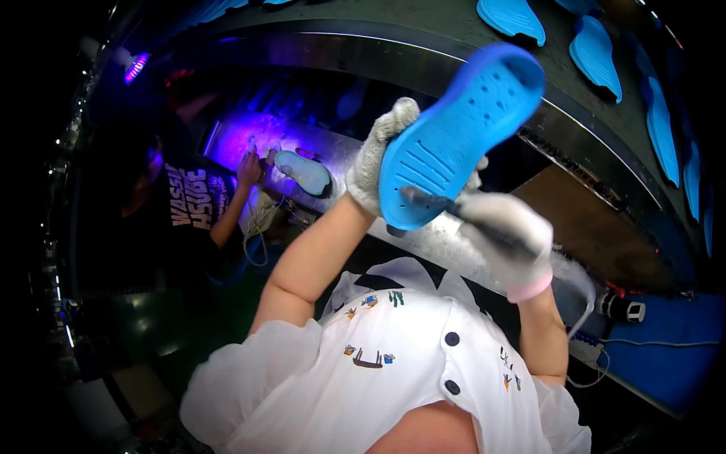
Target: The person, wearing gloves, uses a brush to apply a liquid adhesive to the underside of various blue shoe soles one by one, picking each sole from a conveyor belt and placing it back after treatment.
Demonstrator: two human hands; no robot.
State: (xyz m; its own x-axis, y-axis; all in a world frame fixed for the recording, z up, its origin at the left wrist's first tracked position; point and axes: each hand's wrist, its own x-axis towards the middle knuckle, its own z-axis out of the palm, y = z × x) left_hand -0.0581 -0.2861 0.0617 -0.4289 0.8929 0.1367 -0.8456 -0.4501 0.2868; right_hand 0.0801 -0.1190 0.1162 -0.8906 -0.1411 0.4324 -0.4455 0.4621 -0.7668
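A bright blue shoe sole (461,140), with rows of slots and small round holes, is held up at a tilt in front of me. My left hand (370,163), in a pale knitted glove, grips its left edge near the lower end. My right hand (525,227), gloved in white with a pink cuff, is closed around a dark-handled brush-like tool (491,227). The tool's tip lies against the sole's lower end. Motion smears the tool and the right hand, so its exact kind is unclear.
Beyond the sole curves a dark conveyor (393,19) carrying several blue soles (595,57). On the left, a person in a dark shirt (197,197) works under purple light beside a pale sole (302,172). A long whitish work ledge (454,246) runs below my hands.
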